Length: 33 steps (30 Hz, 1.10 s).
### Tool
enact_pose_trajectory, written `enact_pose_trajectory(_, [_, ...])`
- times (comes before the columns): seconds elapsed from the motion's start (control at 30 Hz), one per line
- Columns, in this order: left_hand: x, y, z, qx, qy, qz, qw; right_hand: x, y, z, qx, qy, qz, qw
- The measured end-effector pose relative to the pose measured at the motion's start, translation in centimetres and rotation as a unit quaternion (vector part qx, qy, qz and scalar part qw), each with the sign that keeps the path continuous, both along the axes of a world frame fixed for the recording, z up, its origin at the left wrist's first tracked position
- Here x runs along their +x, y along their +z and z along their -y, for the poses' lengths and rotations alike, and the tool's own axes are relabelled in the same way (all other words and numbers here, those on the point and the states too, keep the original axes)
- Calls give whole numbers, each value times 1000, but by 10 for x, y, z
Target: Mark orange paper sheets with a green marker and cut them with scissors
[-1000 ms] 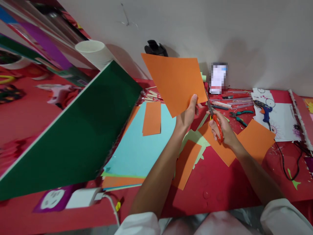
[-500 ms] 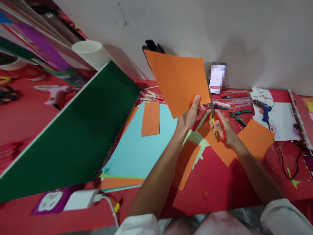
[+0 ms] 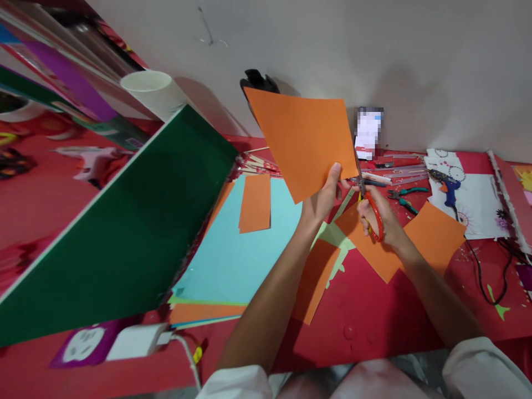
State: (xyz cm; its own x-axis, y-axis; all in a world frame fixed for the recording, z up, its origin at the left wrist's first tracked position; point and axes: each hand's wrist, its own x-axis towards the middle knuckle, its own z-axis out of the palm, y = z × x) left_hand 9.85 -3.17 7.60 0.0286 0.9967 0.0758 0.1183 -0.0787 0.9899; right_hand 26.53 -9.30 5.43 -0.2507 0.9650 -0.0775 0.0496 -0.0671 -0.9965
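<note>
Raised above the table, a sheet of orange paper [image 3: 307,138] is pinched by its lower edge in my left hand [image 3: 328,191], thumb on the near face. My right hand [image 3: 380,213] grips a pair of scissors [image 3: 377,219] with red and yellow handles. Their blades point up along the sheet's right edge; whether they bite into the paper I cannot tell. Below my hands lie more orange pieces [image 3: 434,235] and pale green scraps [image 3: 338,238]. A small orange rectangle [image 3: 255,203] rests on a light blue sheet [image 3: 233,255], which tops a paper stack.
A large dark green board [image 3: 124,221] slants up at the left, beside a white paper roll [image 3: 155,91]. Toward the wall lie green-handled pliers [image 3: 409,194], a blue glue gun [image 3: 449,188] with its cord and a propped phone [image 3: 368,133]. A white charger [image 3: 137,341] sits front left.
The scissor handles have drawn closer together in my right hand, with less of the yellow one showing. The orange sheet and my left hand stay nearly in place.
</note>
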Motion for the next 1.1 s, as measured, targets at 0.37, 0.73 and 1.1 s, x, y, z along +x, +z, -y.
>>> enact_pose_trajectory(0.37, [0,0,1,-4,9,-8,1000,-4,7,4,14,-57,11,998])
enact_pose_trajectory(0.73, [2,3,2,-20,5,1,1000,0,8,4,36,-39,17,998])
enact_pose_trajectory(1.1, [8,14,11,-26,-40,-9,999,5,15,5,68,-4,-10,998])
